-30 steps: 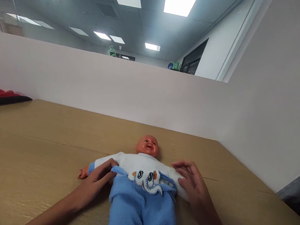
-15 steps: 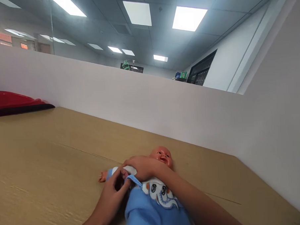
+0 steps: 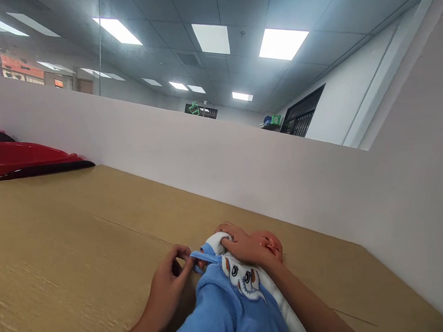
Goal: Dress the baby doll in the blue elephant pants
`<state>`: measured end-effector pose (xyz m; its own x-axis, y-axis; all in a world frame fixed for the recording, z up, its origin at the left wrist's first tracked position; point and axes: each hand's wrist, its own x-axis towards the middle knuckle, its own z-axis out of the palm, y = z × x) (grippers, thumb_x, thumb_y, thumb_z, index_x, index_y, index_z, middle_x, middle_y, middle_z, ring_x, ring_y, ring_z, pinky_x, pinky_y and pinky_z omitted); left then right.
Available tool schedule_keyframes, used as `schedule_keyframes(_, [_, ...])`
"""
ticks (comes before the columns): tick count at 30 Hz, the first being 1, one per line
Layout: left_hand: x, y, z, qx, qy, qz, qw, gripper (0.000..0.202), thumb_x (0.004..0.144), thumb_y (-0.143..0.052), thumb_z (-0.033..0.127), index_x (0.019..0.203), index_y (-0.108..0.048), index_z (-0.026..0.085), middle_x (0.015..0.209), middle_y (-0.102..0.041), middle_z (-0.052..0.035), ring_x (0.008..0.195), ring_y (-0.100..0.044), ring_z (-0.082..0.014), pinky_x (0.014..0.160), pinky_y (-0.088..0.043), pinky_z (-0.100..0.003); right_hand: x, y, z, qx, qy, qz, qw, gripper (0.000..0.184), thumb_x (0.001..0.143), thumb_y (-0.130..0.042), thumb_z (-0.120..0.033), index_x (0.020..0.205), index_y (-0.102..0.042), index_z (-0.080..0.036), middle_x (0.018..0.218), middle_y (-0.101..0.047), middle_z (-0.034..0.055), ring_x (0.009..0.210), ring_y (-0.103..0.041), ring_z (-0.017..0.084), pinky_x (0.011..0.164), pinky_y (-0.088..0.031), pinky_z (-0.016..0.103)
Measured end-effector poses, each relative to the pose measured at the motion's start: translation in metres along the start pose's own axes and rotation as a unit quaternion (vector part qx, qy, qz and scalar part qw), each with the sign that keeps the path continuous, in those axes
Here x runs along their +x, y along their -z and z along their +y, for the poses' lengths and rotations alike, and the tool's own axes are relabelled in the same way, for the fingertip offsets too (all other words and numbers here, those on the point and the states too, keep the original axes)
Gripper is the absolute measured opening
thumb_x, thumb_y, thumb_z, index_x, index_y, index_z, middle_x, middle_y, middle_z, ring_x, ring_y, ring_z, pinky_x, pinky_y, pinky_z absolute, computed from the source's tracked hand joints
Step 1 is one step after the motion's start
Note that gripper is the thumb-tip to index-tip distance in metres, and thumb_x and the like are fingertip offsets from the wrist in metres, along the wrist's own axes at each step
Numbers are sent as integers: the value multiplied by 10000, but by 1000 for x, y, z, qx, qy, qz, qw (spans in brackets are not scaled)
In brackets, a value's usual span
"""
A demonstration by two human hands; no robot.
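Two hands: both are the person's own, and both are on a baby doll (image 3: 257, 301) that lies on its back at the bottom middle of the tan surface (image 3: 81, 231).
Red item: a glossy red and black thing (image 3: 30, 162) sits at the far left edge of the surface, against the partition; what it is cannot be told.
Left hand: it (image 3: 171, 280) rests on the surface just left of the doll, its grip narrow, with thumb and forefinger pinched on the blue strap (image 3: 207, 258).
Blue strap: it runs nearly level and taut from that pinch to the doll's shoulder.
Blue dungarees: the fleece (image 3: 220, 315) covers the doll's body and legs and runs out at the bottom edge.
Elephant patch: it (image 3: 244, 278) sits on the bib, just below the right hand.
Right hand: it (image 3: 243, 246) reaches in from the lower right with the forearm over the doll, its grip closed, fingers curled on the white top (image 3: 219, 240) at the shoulder.
Doll's head: it (image 3: 272, 244) is just right of that hand and tilted.
Partition: a white wall (image 3: 206, 157) stands behind and to the right.
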<state>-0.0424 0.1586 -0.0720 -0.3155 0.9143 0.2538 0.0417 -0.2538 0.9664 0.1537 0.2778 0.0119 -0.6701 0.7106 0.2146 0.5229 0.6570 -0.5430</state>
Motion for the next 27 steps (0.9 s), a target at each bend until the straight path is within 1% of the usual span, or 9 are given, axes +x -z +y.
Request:
schedule_keyframes(3, [4, 3, 0, 45, -19, 9, 999, 473, 866, -680, 706, 913, -686, 235, 809, -680, 1, 632, -545, -203, 610, -409, -299, -1, -4, 9, 43, -15, 32, 998, 223, 831, -500, -199, 982, -662, -226, 1050, -701, 61, 1011, -648, 253, 909, -522, 383])
schedule_keyframes(6, [7, 7, -5, 51, -34, 3, 998, 467, 887, -659, 698, 937, -671, 234, 836, -671, 1, 659, -566, -208, 647, -434, -313, 1, -6, 19, 76, -28, 63, 995, 212, 807, -491, -229, 941, -656, -225, 1021, -691, 56, 1003, -636, 259, 909, -506, 389])
schedule_keyframes(10, [12, 9, -14, 39, -32, 1, 999, 504, 876, -657, 736, 906, -646, 233, 799, -650, 3, 677, -576, -217, 657, -438, -320, 4, -8, 32, 106, -49, 107, 987, 211, 829, -445, -293, 908, -627, -221, 979, -664, 58, 964, -616, 260, 898, -488, 398])
schedule_keyframes(14, [20, 8, -15, -18, -5, 3, 1000, 554, 804, -743, 765, 924, -667, 229, 839, -675, -8, 754, -607, -229, 698, -453, -318, 1, -11, 35, 112, -43, 97, 988, 168, 798, -465, -292, 847, -614, -232, 923, -646, 41, 946, -595, 253, 875, -472, 379])
schedule_keyframes(17, [26, 8, -9, -23, -5, 6, 1000, 570, 788, -773, 763, 954, -692, 223, 833, -676, -4, 773, -596, -221, 715, -450, -309, 0, -17, 35, 117, -44, 76, 989, 153, 779, -476, -282, 820, -616, -236, 902, -658, 31, 915, -596, 245, 838, -468, 364])
schedule_keyframes(20, [28, 8, 0, -36, -23, 2, 999, 554, 787, -794, 741, 931, -697, 215, 816, -668, 2, 770, -570, -202, 705, -442, -292, 2, -22, 38, 124, -62, 80, 987, 144, 775, -464, -289, 800, -595, -235, 879, -654, 31, 874, -594, 239, 799, -461, 357])
schedule_keyframes(23, [29, 7, 9, -57, -57, -6, 997, 468, 830, -812, 661, 925, -687, 221, 801, -656, 22, 758, -569, -175, 693, -445, -267, 3, -25, 38, 122, -84, 104, 984, 144, 778, -453, -281, 815, -583, -232, 900, -648, 44, 908, -591, 252, 837, -455, 380])
schedule_keyframes(25, [33, 3, 14, -77, -61, -29, 995, 438, 852, -802, 634, 934, -671, 224, 762, -676, 25, 721, -611, -175, 683, -475, -270, 0, -27, 34, 124, -76, 96, 985, 162, 764, -474, -263, 840, -613, -230, 924, -663, 44, 943, -604, 257, 875, -458, 389])
schedule_keyframes(27, [40, -1, 16, -95, -36, -56, 993, 465, 828, -807, 650, 919, -651, 221, 656, -667, 33, 602, -613, -180, 607, -482, -281, -4, -29, 26, 132, -55, 77, 987, 192, 754, -492, -249, 871, -644, -234, 950, -681, 34, 958, -626, 246, 882, -472, 371])
